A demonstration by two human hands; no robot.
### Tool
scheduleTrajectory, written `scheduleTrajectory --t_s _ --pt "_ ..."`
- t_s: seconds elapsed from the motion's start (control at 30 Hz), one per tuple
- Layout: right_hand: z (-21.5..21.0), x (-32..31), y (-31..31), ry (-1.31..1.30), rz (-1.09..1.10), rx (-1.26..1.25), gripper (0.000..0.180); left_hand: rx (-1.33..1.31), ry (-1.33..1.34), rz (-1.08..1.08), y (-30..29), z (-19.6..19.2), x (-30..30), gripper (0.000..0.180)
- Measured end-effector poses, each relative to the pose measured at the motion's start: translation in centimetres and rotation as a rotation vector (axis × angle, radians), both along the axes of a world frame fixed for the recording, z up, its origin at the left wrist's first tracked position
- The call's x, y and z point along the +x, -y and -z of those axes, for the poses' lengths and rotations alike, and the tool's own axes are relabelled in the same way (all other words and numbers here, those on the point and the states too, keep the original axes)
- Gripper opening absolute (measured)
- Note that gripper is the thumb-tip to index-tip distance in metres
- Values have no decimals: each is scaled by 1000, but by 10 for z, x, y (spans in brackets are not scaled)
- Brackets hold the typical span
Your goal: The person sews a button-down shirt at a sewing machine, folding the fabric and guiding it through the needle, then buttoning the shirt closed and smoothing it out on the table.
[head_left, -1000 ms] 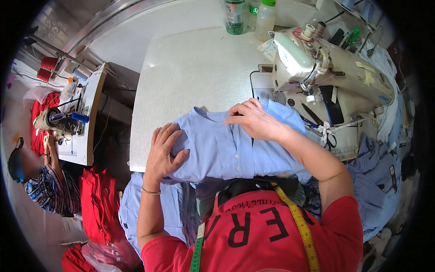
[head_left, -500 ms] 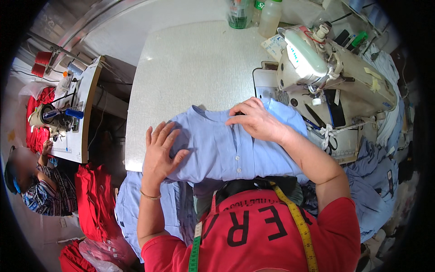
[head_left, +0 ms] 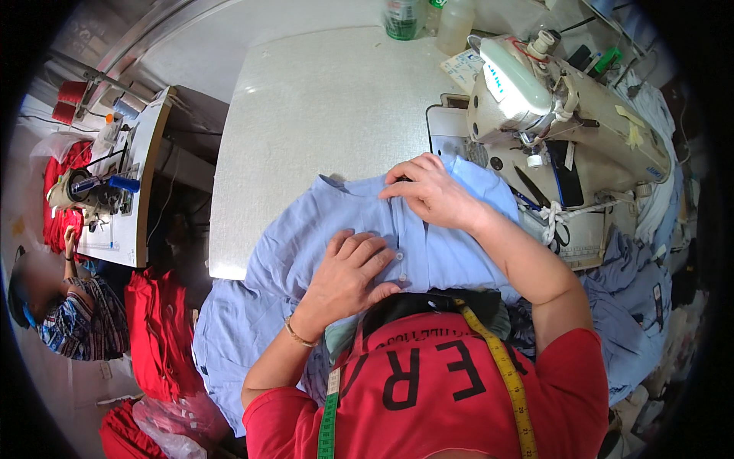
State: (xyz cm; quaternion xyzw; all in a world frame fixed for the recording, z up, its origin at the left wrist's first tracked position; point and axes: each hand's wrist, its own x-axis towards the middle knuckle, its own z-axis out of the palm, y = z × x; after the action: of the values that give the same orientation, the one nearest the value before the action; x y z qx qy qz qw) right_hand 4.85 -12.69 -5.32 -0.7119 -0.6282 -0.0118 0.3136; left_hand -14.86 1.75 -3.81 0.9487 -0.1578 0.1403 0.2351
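Plainly, fingers (head_left: pixel 370 249) touch blue shirt (head_left: pixel 306 229)

Red shirt (head_left: pixel 451 424), yellow tape measure (head_left: pixel 504 367), bracelet (head_left: pixel 297 335)

Left hand (head_left: pixel 350 274) and right hand (head_left: pixel 438 194) touch a blue shirt (head_left: pixel 348 208) showing 2 buttons (head_left: pixel 400 256).

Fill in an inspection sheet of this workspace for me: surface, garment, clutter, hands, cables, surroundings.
Surface: pale sewing table, with a sewing machine at its right.
Garment: light-blue shirt, front up along the near edge, two buttons showing.
Clutter: dark phone beside the machine; plastic bottles at the far edge.
Hands: left hand rests on the shirt beside the buttons; right hand is near the neckline, fingers bent, grip unclear.
Cables: white knotted cord near the machine.
Surroundings: another person at left, near red cloth.
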Motion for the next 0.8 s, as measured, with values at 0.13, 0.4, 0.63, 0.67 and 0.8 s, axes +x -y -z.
scheduleTrajectory --t_s 0.13,0.4,0.63,0.67,0.8 --pt "1 0 0 0 3 -16 34 49 2 4 2 -1 -1 48" --pt "4 2 -1 -162 57 -9 52 62 -12 26 2 -1 -4 46" --pt "3 2 -3 -164 71 2 49 29 -32 47 1 1 -3 44" --pt "4 3 -3 -178 74 11 48 18 -25 52 1 0 -3 43" --pt "7 7 -3 -218 78 48 47 -111 8 41 -2 1 -5 38"
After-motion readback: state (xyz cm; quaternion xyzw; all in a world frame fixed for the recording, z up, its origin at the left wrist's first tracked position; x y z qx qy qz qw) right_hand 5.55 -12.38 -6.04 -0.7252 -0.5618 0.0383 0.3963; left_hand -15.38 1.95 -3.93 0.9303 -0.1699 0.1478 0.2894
